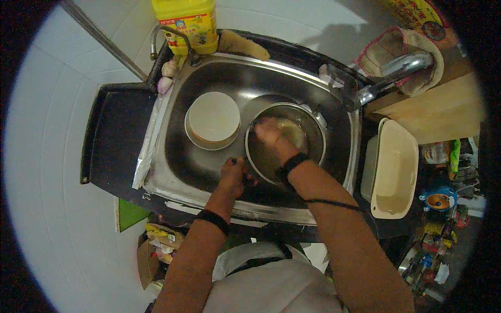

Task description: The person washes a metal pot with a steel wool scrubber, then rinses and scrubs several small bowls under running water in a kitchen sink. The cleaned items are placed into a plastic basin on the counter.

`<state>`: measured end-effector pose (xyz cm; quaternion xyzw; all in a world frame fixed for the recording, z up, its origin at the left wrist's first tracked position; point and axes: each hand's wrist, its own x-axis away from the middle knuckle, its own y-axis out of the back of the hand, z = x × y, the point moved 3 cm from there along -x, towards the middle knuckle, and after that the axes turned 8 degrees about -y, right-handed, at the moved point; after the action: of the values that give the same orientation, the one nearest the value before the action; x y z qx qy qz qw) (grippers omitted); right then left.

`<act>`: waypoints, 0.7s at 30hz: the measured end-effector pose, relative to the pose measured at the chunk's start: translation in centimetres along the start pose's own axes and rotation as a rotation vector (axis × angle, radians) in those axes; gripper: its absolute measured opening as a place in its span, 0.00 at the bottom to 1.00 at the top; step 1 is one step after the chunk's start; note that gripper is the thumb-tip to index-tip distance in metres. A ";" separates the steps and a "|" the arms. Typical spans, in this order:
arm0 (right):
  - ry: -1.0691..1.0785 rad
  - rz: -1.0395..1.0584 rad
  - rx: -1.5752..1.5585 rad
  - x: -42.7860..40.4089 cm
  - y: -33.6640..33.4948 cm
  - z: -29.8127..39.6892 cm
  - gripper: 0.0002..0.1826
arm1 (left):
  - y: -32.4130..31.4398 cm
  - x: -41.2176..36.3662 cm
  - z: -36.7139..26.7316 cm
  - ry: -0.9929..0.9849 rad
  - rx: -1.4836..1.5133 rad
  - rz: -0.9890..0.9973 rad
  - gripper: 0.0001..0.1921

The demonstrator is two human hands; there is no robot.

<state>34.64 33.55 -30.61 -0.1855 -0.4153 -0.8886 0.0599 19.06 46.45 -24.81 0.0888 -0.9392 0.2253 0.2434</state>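
Observation:
A round metal pot sits in the stainless steel sink, with murky liquid inside. My right hand reaches into it, blurred; whether its fingers hold anything cannot be told. Near the middle of the pot shows a pale, blurred patch. My left hand is closed at the pot's near-left rim, seemingly around a handle that my fingers mostly hide. Another handle juts from the far right side. To the left of the pot rests a white round vessel, which looks stacked on or in another.
A large chrome faucet angles in from the right, above a beige plastic basin. Along the sink's back stand a small tap, a yellow jug and a tan sponge-like pad. Garlic lies at the left rim.

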 end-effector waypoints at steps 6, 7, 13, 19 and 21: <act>0.715 0.391 0.444 5.7 0.9 -4.9 0.16 | 0.3 -0.2 0.4 0.025 -0.050 -0.010 0.08; 0.647 0.382 0.584 5.0 1.3 -5.4 0.16 | 0.2 -0.1 0.3 0.085 -0.020 -0.043 0.08; 0.409 0.407 0.428 4.8 1.4 -7.6 0.17 | -1.0 0.9 -1.7 0.249 0.184 -0.126 0.08; 0.647 0.256 -0.130 4.9 2.1 -1.4 0.11 | -0.8 0.7 -1.2 0.280 0.161 -0.175 0.08; 0.736 -0.069 0.113 4.3 4.0 1.4 0.12 | -0.3 0.2 -0.3 0.284 0.170 -0.182 0.08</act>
<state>32.08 32.25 -25.24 0.1641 -0.4203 -0.8729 0.1855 19.03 46.33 -24.38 0.1612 -0.8612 0.2911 0.3844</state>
